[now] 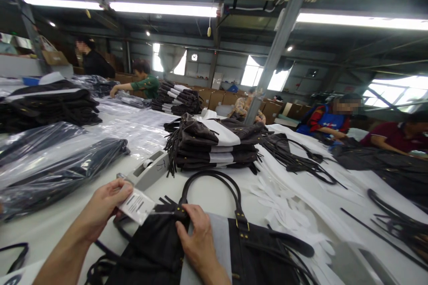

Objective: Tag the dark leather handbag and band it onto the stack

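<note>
A black handbag (154, 240) with a grey-white paper band (219, 231) round its middle lies in front of me, its looped handles pointing away. My left hand (109, 198) pinches a white printed tag (137, 205) just left of the bag. My right hand (200, 236) rests on the bag and band, its fingers closed at the base of the left handle strap. A thin strip seems to run from the tag toward that strap. What the right fingertips grip there is partly hidden.
Stacked dark bags (214, 151) with white bands stand ahead. A grey dispenser (149, 169) sits left of them. Plastic-wrapped bags (73, 164) lie at the left, white paper strips (284, 200) at the right. A slanted metal post (277, 40) rises beyond. Several people work around the tables.
</note>
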A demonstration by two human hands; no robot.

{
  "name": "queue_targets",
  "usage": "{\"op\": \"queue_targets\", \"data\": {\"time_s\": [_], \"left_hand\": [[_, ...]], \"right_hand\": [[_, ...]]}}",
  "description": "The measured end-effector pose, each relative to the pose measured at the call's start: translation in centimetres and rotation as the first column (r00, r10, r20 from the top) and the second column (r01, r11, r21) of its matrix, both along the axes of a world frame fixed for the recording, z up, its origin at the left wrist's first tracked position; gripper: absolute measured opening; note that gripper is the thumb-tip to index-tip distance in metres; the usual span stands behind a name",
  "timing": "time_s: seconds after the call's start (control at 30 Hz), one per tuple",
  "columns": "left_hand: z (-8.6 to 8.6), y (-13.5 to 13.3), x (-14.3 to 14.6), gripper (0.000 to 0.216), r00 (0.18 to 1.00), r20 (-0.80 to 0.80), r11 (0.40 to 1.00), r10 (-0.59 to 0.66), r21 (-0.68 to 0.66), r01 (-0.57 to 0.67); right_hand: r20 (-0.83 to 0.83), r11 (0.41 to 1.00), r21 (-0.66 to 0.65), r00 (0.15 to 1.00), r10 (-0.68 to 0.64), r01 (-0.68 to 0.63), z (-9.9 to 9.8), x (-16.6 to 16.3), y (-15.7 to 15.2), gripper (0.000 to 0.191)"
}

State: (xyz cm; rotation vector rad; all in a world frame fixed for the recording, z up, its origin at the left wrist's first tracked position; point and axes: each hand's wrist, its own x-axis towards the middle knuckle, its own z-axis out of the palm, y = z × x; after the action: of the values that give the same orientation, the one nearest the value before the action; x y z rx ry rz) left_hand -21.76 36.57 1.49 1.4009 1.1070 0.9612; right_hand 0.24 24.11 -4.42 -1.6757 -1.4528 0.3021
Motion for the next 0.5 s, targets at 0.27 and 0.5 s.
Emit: {"op": "queue_targets", "data": {"time_s": [0.27, 0.5], "left_hand": [[3.7, -3.7, 0.2, 0.018, 0.715, -0.286, 0.748, -0.638, -0.011, 0.663], [0.8, -3.1, 7.0, 0.033, 0.898, -0.406, 0.926, -0.167, 0.249, 0.285]], "right_hand": [[-0.133, 0.992, -0.009, 0.983, -0.124, 0.124, -0.8, 0.1, 0.9, 0.024], [-0.175, 0.992, 0.018, 0.978, -0.117, 0.122, -1.6, 0.5, 1.2, 0.028]]}}
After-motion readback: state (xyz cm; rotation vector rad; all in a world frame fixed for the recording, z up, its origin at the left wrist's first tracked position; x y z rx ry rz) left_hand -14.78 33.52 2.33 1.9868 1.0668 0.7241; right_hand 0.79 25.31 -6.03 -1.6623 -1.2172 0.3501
